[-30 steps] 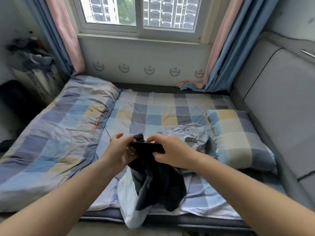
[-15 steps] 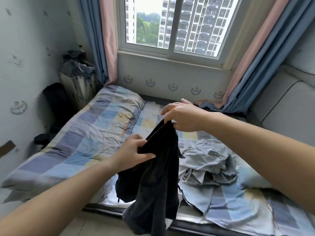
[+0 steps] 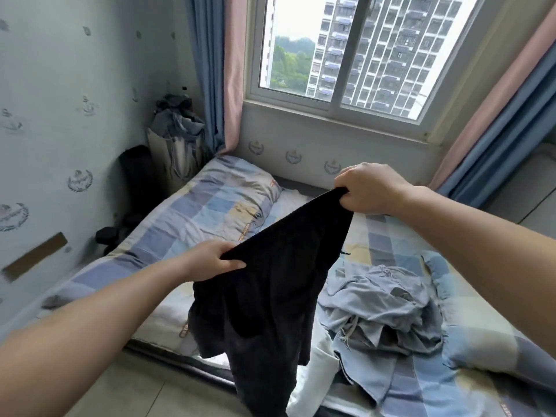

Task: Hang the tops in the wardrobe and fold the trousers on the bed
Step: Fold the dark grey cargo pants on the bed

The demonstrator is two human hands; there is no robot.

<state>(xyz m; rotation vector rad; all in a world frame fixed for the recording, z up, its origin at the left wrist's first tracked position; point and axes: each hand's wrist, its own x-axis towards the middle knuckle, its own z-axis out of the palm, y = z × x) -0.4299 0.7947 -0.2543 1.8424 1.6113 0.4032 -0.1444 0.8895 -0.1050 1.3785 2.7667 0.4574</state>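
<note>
Between the hands: black soft-fabric trousers [image 3: 270, 290], top edge stretched taut.
Left hand [image 3: 215, 260]: fingers curled round the lower corner.
Right hand [image 3: 368, 188]: pinches the higher corner.
Below: legs hang past the checked bed [image 3: 210, 212] edge; crumpled grey-blue garment [image 3: 388, 308] lies right.

Soft cloths against hard, smooth room surfaces.
The black matt cloth garment [image 3: 270, 290] looks soft and unshiny; the crumpled grey-blue cloth garment [image 3: 388, 305] seems thin with a cord drawstring; the checked blue, grey and yellow cloth quilt [image 3: 192, 224] is wrinkled with a faint sheen; the pale floor tiles [image 3: 144, 389] look smooth; the white window frame [image 3: 337, 106] is glossy.
</note>
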